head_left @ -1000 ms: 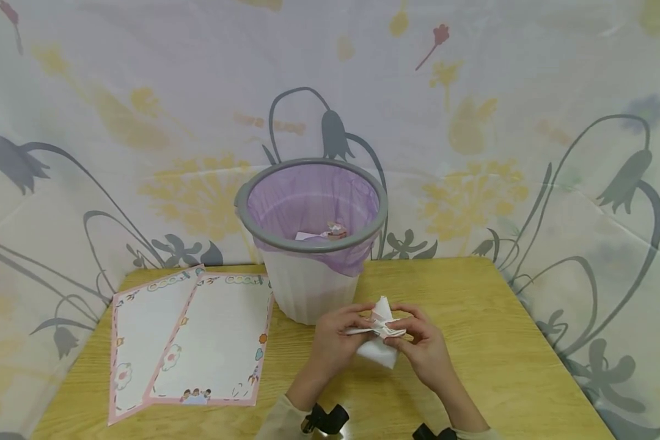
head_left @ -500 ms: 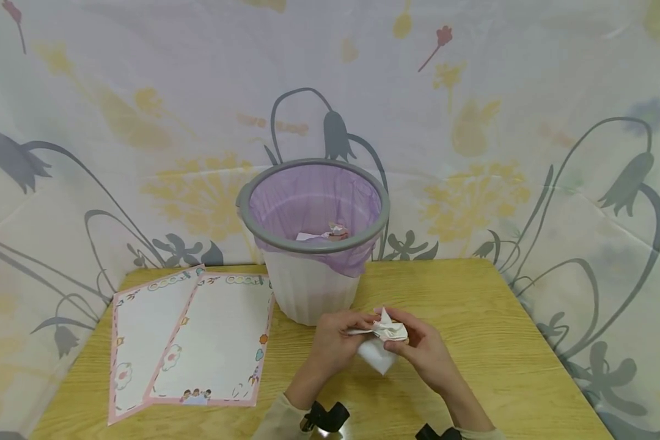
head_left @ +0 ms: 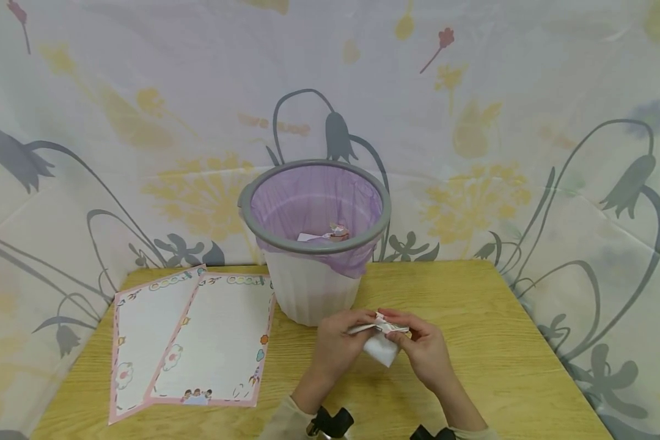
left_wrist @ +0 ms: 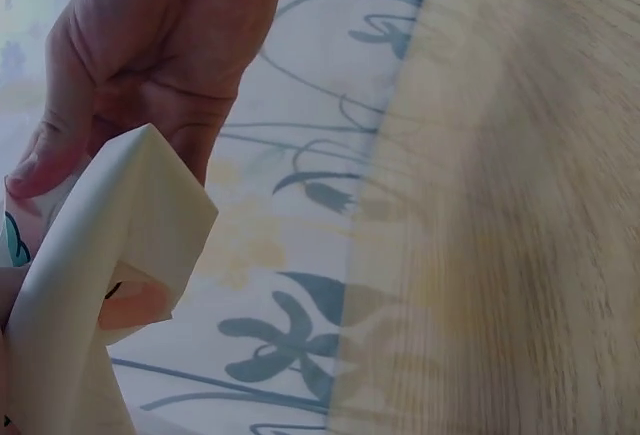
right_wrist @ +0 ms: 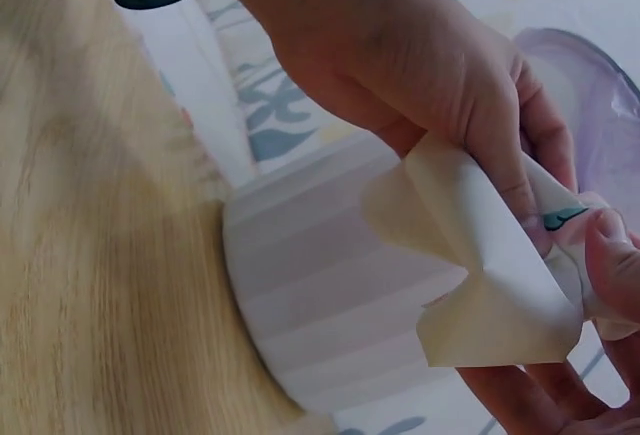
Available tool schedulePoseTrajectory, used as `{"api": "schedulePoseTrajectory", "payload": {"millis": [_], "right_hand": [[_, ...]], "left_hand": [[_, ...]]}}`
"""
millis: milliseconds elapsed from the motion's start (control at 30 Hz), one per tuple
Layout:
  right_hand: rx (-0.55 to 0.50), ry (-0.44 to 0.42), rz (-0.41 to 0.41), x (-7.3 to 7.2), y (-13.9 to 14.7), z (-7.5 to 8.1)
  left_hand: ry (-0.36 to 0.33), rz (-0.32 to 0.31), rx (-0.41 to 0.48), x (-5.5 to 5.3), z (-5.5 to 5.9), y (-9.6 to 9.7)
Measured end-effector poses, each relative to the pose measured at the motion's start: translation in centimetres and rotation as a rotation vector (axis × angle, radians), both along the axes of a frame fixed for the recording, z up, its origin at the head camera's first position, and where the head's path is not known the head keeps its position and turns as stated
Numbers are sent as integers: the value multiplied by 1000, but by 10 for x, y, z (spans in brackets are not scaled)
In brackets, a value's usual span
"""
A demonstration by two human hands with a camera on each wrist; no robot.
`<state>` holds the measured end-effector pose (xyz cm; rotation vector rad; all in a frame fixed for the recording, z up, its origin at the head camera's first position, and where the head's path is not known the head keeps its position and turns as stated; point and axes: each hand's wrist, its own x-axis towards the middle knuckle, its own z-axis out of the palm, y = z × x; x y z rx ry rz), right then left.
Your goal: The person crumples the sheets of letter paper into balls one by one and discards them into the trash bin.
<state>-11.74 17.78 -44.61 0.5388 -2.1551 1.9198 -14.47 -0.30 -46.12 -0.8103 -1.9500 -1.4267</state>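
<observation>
Near side and right of the white ribbed plastic bin (head_left: pixel 313 293), left hand (head_left: pixel 337 342) and right hand (head_left: pixel 428 351) both pinch the crumpled white-and-pink paper sheet (head_left: pixel 382 351), its upright peak lower than a second ago, crumpling apparently tightening.

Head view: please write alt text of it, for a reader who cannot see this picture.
A person's left hand and right hand grip creased white paper over a wooden table, in front of a grey-rimmed white bin with a purple liner. Two overlapping pink-bordered sheets lie left of the bin, with a flower-patterned backdrop behind.
</observation>
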Motion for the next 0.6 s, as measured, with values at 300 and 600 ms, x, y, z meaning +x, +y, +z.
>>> {"api": "schedulePoseTrajectory", "payload": {"millis": [300,600], "right_hand": [[-75,-74,-75,2,17,-2],[-372,-141,-16,1,27,-6]], "left_hand": [[123,79,-43,-2,-3,-11],[49,8,-26,8,-1,-15]]}}
